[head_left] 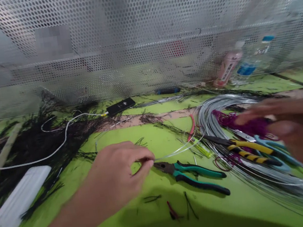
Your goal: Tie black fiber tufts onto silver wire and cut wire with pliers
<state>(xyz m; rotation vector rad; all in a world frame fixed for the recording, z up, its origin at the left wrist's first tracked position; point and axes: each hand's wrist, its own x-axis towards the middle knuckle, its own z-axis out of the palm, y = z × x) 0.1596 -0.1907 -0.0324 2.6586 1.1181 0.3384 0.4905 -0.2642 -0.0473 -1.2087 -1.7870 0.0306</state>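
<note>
My left hand pinches the end of a thin silver wire just above the green table. The wire runs right toward a large coil of silver wire. Green-handled pliers lie right beside my left fingertips. My right hand is blurred by motion over the coil, fingers stretched out to the left, near a purple bundle. Yellow-and-black pliers and blue-handled scissors rest on the coil under that hand.
A perforated metal screen closes off the back. Black fibres pile at the left, with a white cable, a black phone and a white flat object. Bottles lie at the back right. Wire scraps dot the front.
</note>
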